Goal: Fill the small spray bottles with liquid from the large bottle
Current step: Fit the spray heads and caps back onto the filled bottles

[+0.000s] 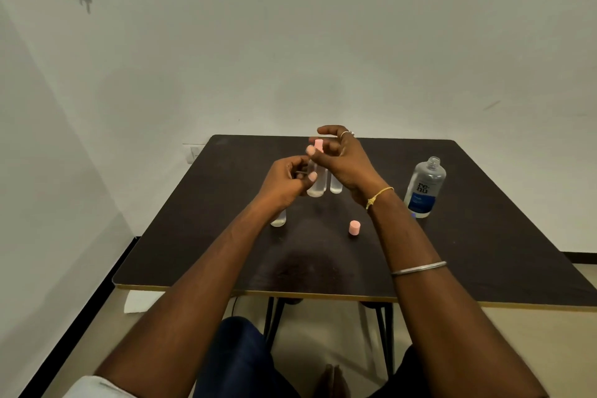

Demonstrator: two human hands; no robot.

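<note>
- Small spray bottle point(316, 186) is held upright above the table point(484, 236). Its clear body is gripped in the curled fingers of the left hand point(286, 182). The fill level can't be read w/ certainty.
- Pink spray head point(319, 144) sits at the bottle's top, pinched betw. thumb and a fingertip of the right hand point(344, 161), w/ the other fingers spread above it. Whether it is being screwed on or off can't be told.
- Risk 1: the head could be threaded crooked if it is twisted while the bottle is tilted in the left grip. A leak would likely follow.
- Risk 2: the thin body could be squeezed, or could slip thru the left fingers, while torque is applied. W/ a loose head, liquid would be spilled.
- Second small bottle point(336, 187) stands just below the right palm. Third small bottle point(278, 220) stands under the left wrist, mostly hidden.
- Risk 3: either bottle could be knocked over when the hands are lowered, esp. the one under the wrist, as it is barely seen.
- Pink cap point(354, 228) stands loose on the table, near the right wrist on the person's side. It could be swept off by the forearm.
- Large bottle point(424, 187) stands uncapped, well to the right of the right hand. A hasty reach could tip it, and much liquid would be lost.
</note>
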